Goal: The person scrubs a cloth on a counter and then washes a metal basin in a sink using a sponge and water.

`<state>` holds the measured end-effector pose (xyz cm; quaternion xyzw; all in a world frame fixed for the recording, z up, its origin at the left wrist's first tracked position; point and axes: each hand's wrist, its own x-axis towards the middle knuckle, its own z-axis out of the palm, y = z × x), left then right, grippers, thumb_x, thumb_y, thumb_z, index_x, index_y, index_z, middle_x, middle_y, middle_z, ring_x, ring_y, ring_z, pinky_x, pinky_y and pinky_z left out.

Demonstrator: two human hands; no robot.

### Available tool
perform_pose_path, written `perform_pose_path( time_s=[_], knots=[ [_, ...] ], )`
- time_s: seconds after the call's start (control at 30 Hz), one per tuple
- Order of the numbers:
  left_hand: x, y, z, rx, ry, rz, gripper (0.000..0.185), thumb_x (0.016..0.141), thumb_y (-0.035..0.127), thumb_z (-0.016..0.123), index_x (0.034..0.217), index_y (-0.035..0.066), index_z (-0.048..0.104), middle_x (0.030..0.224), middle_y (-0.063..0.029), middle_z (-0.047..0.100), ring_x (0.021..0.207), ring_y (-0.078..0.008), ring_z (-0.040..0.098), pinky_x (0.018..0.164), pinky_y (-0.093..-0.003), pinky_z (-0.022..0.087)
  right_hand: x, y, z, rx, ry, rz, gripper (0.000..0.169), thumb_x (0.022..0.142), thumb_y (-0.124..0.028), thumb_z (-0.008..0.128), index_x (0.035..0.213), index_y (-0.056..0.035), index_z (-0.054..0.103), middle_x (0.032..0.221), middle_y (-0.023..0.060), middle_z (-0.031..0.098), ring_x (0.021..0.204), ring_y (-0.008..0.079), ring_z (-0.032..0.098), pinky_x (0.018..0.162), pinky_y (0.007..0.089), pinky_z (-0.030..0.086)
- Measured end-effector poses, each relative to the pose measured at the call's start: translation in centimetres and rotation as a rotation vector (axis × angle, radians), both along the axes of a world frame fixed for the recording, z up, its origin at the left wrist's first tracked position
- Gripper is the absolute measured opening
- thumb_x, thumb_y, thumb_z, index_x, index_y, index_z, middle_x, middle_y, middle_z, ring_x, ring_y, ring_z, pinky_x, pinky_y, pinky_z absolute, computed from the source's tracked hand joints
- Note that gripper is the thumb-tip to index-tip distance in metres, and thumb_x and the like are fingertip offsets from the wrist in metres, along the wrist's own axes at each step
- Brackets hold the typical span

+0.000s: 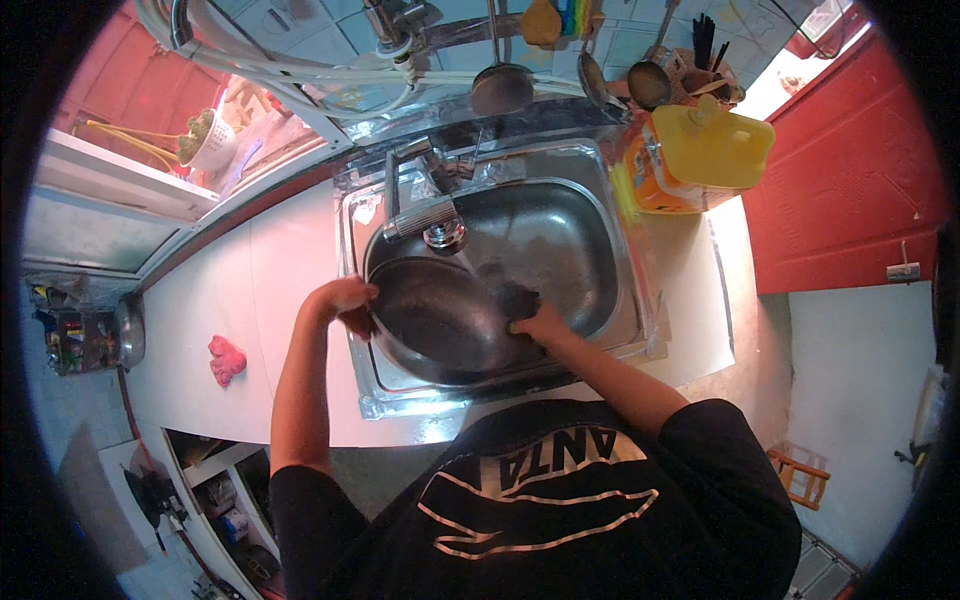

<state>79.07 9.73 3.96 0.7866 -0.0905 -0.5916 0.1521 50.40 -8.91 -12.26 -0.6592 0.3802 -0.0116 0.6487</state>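
A dark metal wok or deep pan (435, 315) lies tilted in the left part of the stainless steel sink (570, 217). My left hand (351, 298) grips its rim at the left, thumb on top and fingers below the edge. At the pan's right edge, my right hand (541, 324) holds a dark object (517, 298), blurred; it looks like a scouring pad, but a pan handle cannot be ruled out. The chrome faucet (431, 217) hangs over the pan's upper side. A faint streak under its spout may be water.
On the white counter (202, 292) at the left lies a crumpled pink cloth (226, 361). An orange container with a yellow lid (711, 146) stands right of the sink. Ladles (501, 88) hang on the tiled wall behind, near white hoses (300, 71). A red door (847, 165) is at the right.
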Motion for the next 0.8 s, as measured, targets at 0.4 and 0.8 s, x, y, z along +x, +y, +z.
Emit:
perform_pose_path(
  time_s=[0.4, 0.8],
  knots=[
    [-3.2, -6.7, -5.1, -0.172, 0.026, -0.09, 0.052, 0.089, 0.039, 0.034, 0.069, -0.003, 0.055, 0.058, -0.0165, 0.06, 0.049, -0.0231, 0.061, 0.042, -0.031, 0.046, -2.3, -13.8, 5.2, 0.009, 0.211, -0.004, 0.034, 0.056, -0.01, 0.07, 0.085, 0.0052, 0.06, 0.073, 0.016, 0.06, 0.062, 0.0243, 0.059, 0.058, 0.0359, 0.049],
    [-17.9, -3.7, -12.7, -0.278, 0.408, 0.644, 0.01, 0.081, 0.016, 0.055, 0.08, 0.006, 0.054, 0.054, -0.0038, 0.049, 0.038, -0.0154, 0.042, 0.036, -0.0266, 0.038, 5.8, -16.3, 13.8, -0.694, 0.041, 0.14, 0.046, 0.061, -0.031, 0.068, 0.086, 0.0058, 0.059, 0.075, 0.0173, 0.061, 0.072, 0.0292, 0.062, 0.065, 0.0357, 0.048]
  ],
)
